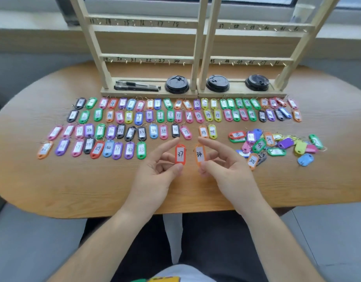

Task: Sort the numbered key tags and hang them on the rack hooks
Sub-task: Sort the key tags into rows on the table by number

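The red tag near centre reads 37, and the orange tag just right of it reads 34. A third tag, further right, reads 38. The rack rail shows 20, 22, 24.

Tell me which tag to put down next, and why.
Probably the orange 34 tag, pinched in your right hand: set it just right of the green 33 tag, where the front row ends. The red 37 tag in your left hand would leave a gap there.
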